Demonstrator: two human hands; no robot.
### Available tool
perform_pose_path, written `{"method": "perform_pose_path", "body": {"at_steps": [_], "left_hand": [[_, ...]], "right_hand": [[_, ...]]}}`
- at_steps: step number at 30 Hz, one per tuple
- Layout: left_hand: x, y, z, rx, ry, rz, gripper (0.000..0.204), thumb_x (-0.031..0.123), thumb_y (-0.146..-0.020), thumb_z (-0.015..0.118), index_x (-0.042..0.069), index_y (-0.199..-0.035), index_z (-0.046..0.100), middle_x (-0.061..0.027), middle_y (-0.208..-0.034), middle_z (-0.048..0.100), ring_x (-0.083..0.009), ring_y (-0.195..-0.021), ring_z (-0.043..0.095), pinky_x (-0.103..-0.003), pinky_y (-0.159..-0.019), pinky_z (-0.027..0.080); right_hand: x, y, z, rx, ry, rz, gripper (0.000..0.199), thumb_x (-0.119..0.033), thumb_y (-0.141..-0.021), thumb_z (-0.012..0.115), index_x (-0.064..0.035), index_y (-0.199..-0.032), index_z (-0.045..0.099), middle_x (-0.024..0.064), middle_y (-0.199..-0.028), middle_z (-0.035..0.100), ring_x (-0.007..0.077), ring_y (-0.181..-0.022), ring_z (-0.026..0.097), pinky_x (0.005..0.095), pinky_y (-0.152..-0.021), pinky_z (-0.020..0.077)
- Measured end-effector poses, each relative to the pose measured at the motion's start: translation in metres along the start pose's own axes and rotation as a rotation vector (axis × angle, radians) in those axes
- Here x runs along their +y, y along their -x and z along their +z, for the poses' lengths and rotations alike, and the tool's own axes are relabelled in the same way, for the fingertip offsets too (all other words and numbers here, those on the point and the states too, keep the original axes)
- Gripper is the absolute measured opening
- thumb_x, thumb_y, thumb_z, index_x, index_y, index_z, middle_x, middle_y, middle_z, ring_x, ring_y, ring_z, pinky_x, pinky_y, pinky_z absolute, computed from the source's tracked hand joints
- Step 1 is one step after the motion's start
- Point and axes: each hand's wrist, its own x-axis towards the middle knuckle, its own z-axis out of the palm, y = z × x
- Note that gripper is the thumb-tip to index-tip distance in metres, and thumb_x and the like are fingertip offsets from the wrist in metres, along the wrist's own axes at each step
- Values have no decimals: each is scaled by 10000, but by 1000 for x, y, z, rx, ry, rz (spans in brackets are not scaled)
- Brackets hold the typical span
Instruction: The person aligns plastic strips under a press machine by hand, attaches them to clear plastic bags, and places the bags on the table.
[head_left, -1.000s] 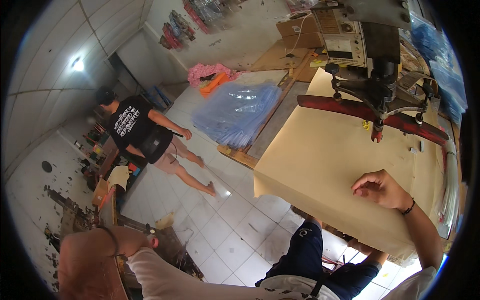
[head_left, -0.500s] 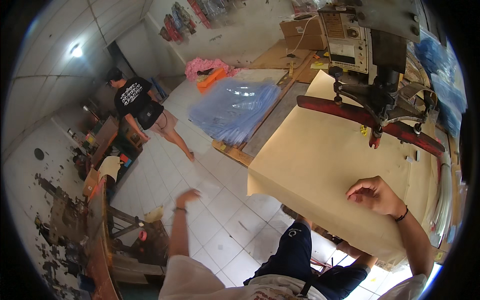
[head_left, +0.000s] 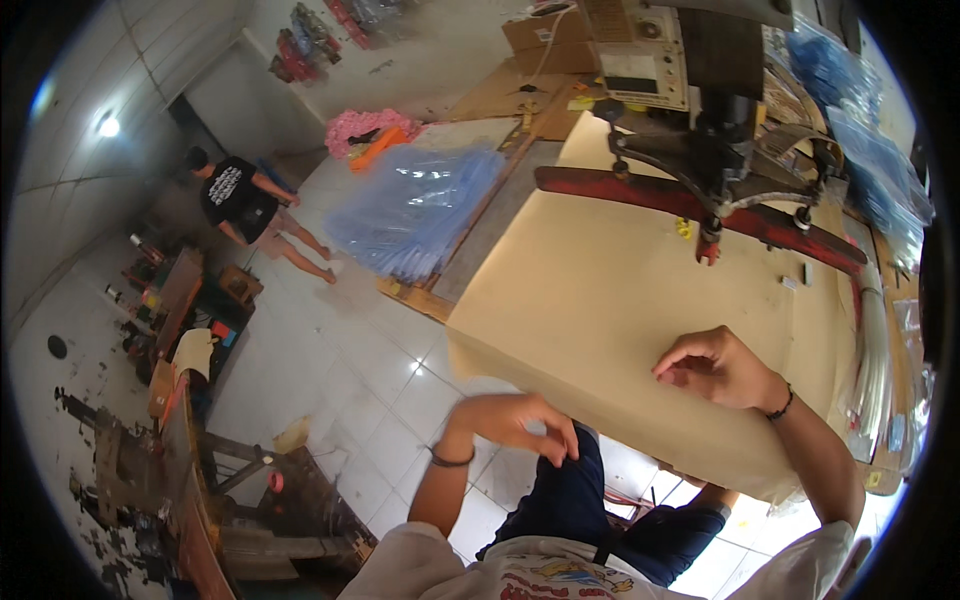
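Observation:
A large tan sheet (head_left: pixel 570 290) covers the worktable in front of me, its near edge hanging over the side. Above that near edge, my right hand (head_left: pixel 720 368) is loosely curled, with a gap between thumb and forefinger and nothing visible in it. My left hand (head_left: pixel 520 425) hovers just off the sheet's near left edge, above my leg; its fingers bend downward, apart from the thumb, and appear to hold nothing. Beyond my hands, a press machine's red bar (head_left: pixel 640 205) spans the far part of the sheet. Small yellow pieces (head_left: pixel 684 228) lie beneath it.
A stack of clear bluish plastic sheets (head_left: pixel 410 210) lies left of the tan sheet. A control box (head_left: pixel 645 65) stands behind the press. Pale strips (head_left: pixel 872 350) hang at the right. Another person (head_left: pixel 250 210) is across the tiled floor, near a cluttered bench (head_left: pixel 180 290).
My left hand has swung right from out over the floor to beside the sheet. My right hand stays over the sheet's near part. The view has shifted; the other person has changed stance.

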Motion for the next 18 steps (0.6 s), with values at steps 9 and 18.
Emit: {"method": "perform_pose_path", "body": {"at_steps": [9,18], "left_hand": [[23,7,-164,1325,-1094,-78,360,174,-874,761,2,-1184,694,-195,-1186,703,-362,-1118,666,-432,-974,522],[-42,58,-305,1385,-1009,-570,742,565,-984,572,-72,-1363,592,-321,-1372,591,-433,-1281,581,-473,-1088,451]], "right_hand": [[-1,4,3,-5,15,5,143,-6,-954,682,-6,-1084,740,66,-999,753,138,-921,706,277,-835,556],[2,0,2,-18,45,-58,159,-56,-965,691,-36,-1116,736,59,-991,764,112,-848,699,279,-766,555]]}}
